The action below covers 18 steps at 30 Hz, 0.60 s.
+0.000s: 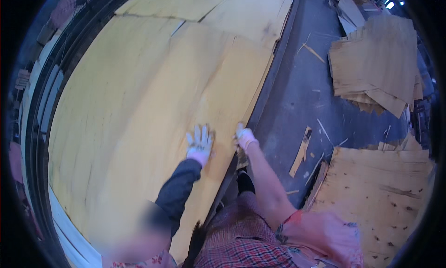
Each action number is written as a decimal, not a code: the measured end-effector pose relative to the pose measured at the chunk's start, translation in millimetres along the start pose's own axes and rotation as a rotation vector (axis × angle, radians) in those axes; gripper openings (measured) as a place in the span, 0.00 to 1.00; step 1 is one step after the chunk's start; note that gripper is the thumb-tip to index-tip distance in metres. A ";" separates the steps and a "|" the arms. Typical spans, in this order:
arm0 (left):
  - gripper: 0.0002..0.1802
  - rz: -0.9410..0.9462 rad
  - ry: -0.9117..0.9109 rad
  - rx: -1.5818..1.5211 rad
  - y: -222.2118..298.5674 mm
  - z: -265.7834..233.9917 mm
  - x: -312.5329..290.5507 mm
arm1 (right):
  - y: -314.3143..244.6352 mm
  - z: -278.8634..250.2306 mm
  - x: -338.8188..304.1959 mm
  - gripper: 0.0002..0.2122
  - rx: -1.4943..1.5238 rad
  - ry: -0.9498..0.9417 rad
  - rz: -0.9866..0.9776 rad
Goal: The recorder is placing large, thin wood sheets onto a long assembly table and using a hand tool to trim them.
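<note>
A wide layer of pale yellow wood veneer sheets (139, 110) lies across the long surface in front of me. My left hand (200, 145), in a white glove, rests on the veneer with its fingers spread. At the sheet's right edge, my right hand (245, 137) is closed, also gloved, with the fingers curled round the edge. Part of those fingers is hidden. Farther off, a dark gap (177, 27) shows between sheets, next to a crack.
A dark metal rail (278, 68) runs along the veneer's right side. On the grey floor (292, 105) lie wood scraps (302, 152). To the right stand a far stack of veneer pieces (371, 59) and a near stack with knotty wood (371, 198). Dark rails (60, 82) curve along the left.
</note>
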State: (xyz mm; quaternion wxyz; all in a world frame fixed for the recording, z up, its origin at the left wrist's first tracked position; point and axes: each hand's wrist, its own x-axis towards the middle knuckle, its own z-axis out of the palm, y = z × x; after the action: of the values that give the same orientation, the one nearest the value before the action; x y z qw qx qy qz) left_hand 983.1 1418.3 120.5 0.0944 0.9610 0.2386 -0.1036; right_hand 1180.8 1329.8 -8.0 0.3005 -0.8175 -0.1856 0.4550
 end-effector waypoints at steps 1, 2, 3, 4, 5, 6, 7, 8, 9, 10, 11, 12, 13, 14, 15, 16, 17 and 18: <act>0.42 -0.018 0.045 0.028 -8.7 9.8 -6.4 | 3.0 42.9 -40.7 0.15 -0.007 -0.068 -0.018; 0.40 -0.007 0.117 0.050 -4.8 7.1 -3.1 | 25.1 69.4 -55.3 0.24 0.073 0.122 -0.193; 0.38 -0.014 0.173 0.079 -9.4 9.5 -5.6 | 28.1 84.3 -67.6 0.23 -0.103 0.221 -0.228; 0.38 -0.027 0.156 0.085 -10.7 -2.4 -9.1 | 29.3 96.4 -76.7 0.23 -0.277 0.321 -0.263; 0.35 -0.003 0.107 -0.073 -5.3 -28.9 -6.6 | 45.2 92.2 -66.9 0.22 -0.140 0.212 -0.523; 0.32 0.023 0.063 -0.230 2.4 -46.5 -12.1 | 66.3 81.6 -49.6 0.22 0.000 0.104 -0.782; 0.32 0.013 0.062 -0.221 2.9 -46.6 -29.1 | 70.9 81.4 -38.0 0.22 0.122 -0.065 -0.394; 0.31 -0.026 0.132 -0.272 -14.3 -29.6 -57.9 | 57.2 92.1 -46.0 0.22 -0.010 -0.037 -0.442; 0.29 -0.071 0.200 -0.316 -31.2 -14.7 -98.2 | 41.1 103.5 -58.2 0.22 -0.136 -0.013 -0.495; 0.30 0.055 0.174 -0.220 -18.3 -17.1 -139.4 | 61.4 87.6 -41.9 0.19 0.089 0.026 -0.459; 0.32 0.123 0.118 -0.113 -18.8 -9.9 -216.6 | 53.2 92.7 -46.8 0.16 0.009 -0.086 -0.478; 0.37 0.204 0.004 0.039 -5.8 4.9 -264.0 | 89.9 49.2 -12.3 0.14 -0.101 -0.103 -0.529; 0.40 0.173 -0.150 0.066 -0.3 6.9 -324.8 | 86.8 35.3 -3.9 0.15 -0.186 -0.122 -0.634; 0.40 0.136 -0.184 0.062 -2.7 7.2 -363.4 | 77.6 47.9 -13.8 0.15 -0.262 -0.170 -0.754; 0.40 0.093 -0.211 0.050 -5.1 10.4 -391.4 | 76.6 69.0 -32.3 0.15 -0.255 -0.201 -0.757; 0.40 0.058 -0.233 0.037 -5.5 15.7 -417.0 | 77.1 88.6 -53.5 0.16 -0.173 -0.162 -0.590; 0.45 0.001 -0.197 0.077 -9.1 45.4 -427.0 | 58.1 108.6 -68.9 0.16 -0.091 -0.111 -0.447; 0.45 -0.010 -0.189 0.080 -8.7 52.9 -433.0 | 50.6 123.5 -86.7 0.17 -0.017 -0.054 -0.292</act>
State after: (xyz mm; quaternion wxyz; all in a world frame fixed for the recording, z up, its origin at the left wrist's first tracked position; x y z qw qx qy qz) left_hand 596.3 1223.6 174.2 0.0777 0.9488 0.2290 -0.2035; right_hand 1031.8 1281.6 -36.7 0.3516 -0.7717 -0.3142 0.4268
